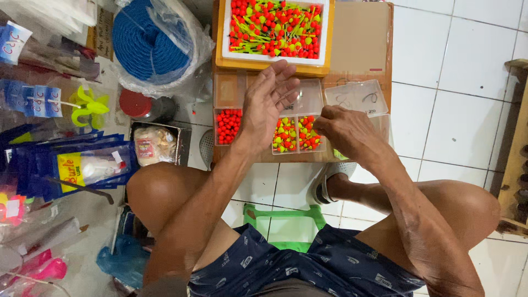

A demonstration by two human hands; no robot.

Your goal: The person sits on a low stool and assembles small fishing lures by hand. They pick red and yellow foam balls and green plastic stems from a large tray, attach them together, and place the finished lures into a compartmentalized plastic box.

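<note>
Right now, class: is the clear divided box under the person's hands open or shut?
Open. The divided box has its clear lid lying flat to one side, with the red and yellow floats uncovered.

Blue plastic packets with a yellow label lie left, beside a red-labelled box.

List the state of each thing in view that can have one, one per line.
Left hand: open, fingers spread, raised over the box.
Right hand: fingers closed, at the box's right compartments.
Clear compartment box: open, some sections filled with small floats.
White tray: uncovered, full of floats.
Blue rope coil: wrapped in clear plastic.
</note>
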